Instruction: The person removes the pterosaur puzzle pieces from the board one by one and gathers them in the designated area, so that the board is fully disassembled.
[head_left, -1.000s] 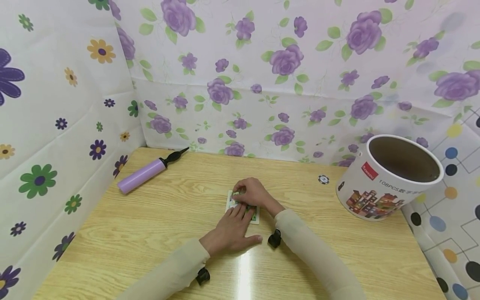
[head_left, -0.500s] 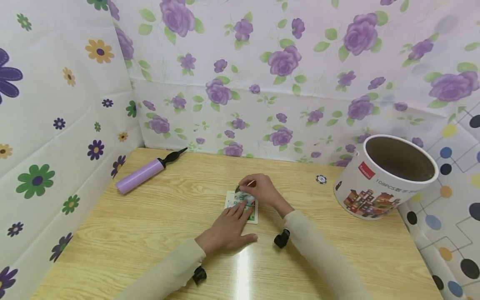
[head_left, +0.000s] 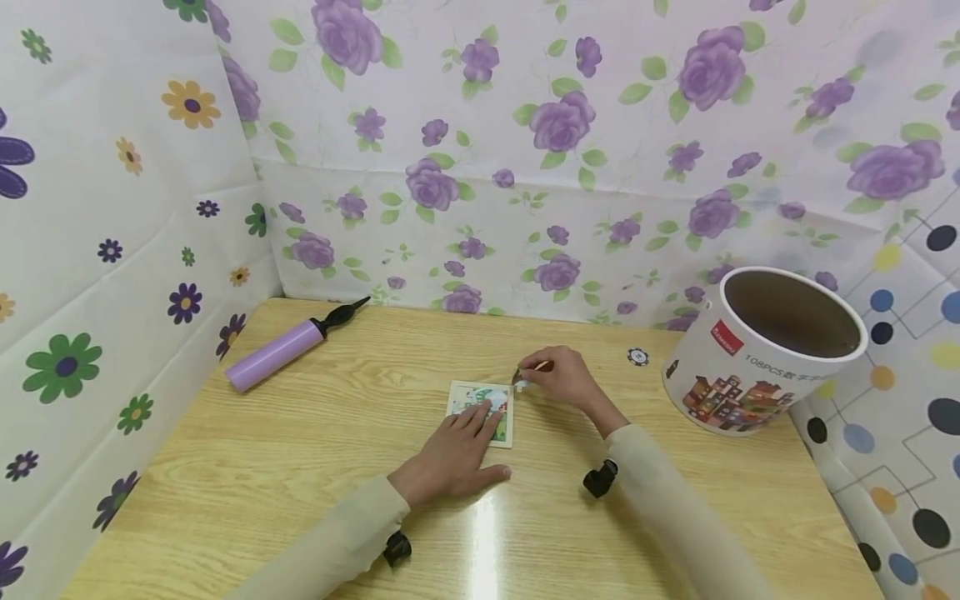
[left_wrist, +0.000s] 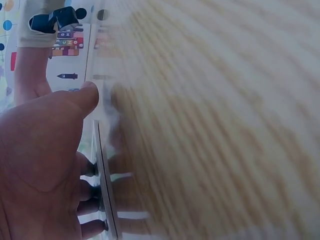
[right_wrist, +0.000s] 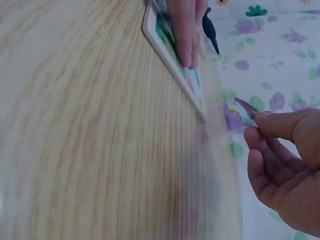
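The white bucket [head_left: 750,379] reads "108PCS", followed by Chinese characters too blurred to read surely. The lettering on its red label [head_left: 727,337] and the marks on the round chip [head_left: 637,357] are too small to read.

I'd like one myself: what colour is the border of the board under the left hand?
Pale cream; the border shows best in the head view.

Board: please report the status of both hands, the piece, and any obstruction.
Left hand resting on board. Right hand pinching piece, apart from board, near its far right corner. Possibly in the way: left hand, covering part of board.
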